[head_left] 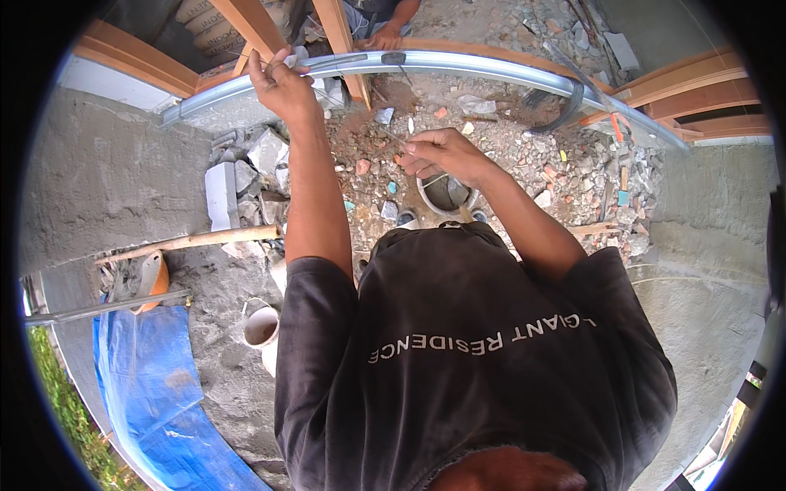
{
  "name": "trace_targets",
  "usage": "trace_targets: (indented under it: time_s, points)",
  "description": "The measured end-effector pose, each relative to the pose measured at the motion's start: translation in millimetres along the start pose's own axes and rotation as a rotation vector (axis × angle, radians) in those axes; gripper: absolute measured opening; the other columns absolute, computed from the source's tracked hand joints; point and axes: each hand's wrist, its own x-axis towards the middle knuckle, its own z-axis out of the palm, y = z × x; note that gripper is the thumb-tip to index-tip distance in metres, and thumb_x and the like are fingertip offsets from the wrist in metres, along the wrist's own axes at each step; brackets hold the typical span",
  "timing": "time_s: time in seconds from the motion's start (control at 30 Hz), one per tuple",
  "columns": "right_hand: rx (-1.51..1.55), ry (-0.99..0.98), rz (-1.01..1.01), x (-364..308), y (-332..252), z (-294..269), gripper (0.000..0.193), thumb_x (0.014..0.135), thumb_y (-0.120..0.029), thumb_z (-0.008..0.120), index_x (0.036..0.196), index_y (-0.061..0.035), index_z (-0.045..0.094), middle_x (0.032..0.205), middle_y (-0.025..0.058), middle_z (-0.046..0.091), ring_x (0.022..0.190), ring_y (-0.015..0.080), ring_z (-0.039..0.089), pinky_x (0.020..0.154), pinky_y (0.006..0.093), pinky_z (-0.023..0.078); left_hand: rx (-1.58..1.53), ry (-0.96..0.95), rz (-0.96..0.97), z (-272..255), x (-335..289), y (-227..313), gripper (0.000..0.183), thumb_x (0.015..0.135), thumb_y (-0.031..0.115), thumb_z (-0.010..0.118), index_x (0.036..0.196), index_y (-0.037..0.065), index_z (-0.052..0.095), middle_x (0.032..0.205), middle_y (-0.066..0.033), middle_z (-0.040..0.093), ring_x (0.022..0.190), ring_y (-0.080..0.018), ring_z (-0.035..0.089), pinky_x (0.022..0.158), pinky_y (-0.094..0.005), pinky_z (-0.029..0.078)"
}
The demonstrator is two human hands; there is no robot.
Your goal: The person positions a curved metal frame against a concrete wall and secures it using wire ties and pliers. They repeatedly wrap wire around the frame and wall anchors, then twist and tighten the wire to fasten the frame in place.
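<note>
L arm outstretched, left hand [281, 82] grip raised; right hand [442, 154] fingers pinched, elbow bent.

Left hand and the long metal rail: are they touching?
Touching. In the head view the left hand reaches up to the curved grey metal rail, its fingers lying against the rail's near edge with no gap showing.

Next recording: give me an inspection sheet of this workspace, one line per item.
Surface: rough grey cement ledge.
Job's things: long metal straightedge across the opening; thin string runs between the hands.
Clutter: broken brick rubble, wooden stick, small bucket.
Grippers: left hand raised at the straightedge; right hand pinching the string.
Cables: nothing seen.
Surroundings: blue tarp, wooden frame, another person's hand.
</note>
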Motion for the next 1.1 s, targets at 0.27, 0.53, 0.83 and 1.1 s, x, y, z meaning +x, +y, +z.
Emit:
trace_targets:
  time_s: [0.27,0.53,0.83,1.1]
  points:
    - [0.101,0.239,-0.293,5.2,0.1,11.4,0.031,0.093,-0.022,0.054,0.109,0.0034,0.057,0.102,0.0131,0.064,0.092,0.0184,0.062,0.084,0.0312,0.049,-0.205,0.147,-0.012,13.6,2.7,8.7,0.045,0.086,-0.001,0.041,0.130,-0.003,0.030,0.088,-0.0145,0.062,0.049,-0.0110,0.047,0.043,-0.0220,0.038]
    - [-0.507,0.055,-0.556,6.8,-64.9,4.1,0.029,0.086,-0.024,0.064,0.103,0.0003,0.065,0.117,0.0111,0.059,0.104,0.0171,0.056,0.087,0.0299,0.045,-0.334,0.003,-0.190,26.2,-10.3,35.5,0.019,0.092,0.007,0.043,0.110,0.001,0.044,0.080,-0.0132,0.064,0.044,-0.0091,0.042,0.036,-0.0193,0.029]
    - [-0.488,0.016,-0.400,10.4,-84.5,14.5,0.031,0.087,-0.031,0.059,0.096,-0.0022,0.066,0.077,0.0080,0.066,0.075,0.0155,0.060,0.071,0.0324,0.046,0.100,-0.083,0.144,15.0,-12.6,35.5,0.033,0.093,0.016,0.050,0.120,-0.001,0.042,0.104,-0.0206,0.060,0.084,-0.0206,0.059,0.071,-0.0329,0.047]
    - [-0.822,0.078,-0.464,25.8,-94.0,-14.7,0.024,0.085,-0.022,0.057,0.097,-0.0020,0.066,0.080,0.0153,0.064,0.072,0.0250,0.061,0.071,0.0365,0.046,1.129,-0.972,0.886,-3.5,-56.4,57.1,0.035,0.076,0.013,0.059,0.110,0.005,0.058,0.100,-0.0145,0.060,0.100,-0.0287,0.057,0.085,-0.0420,0.045]
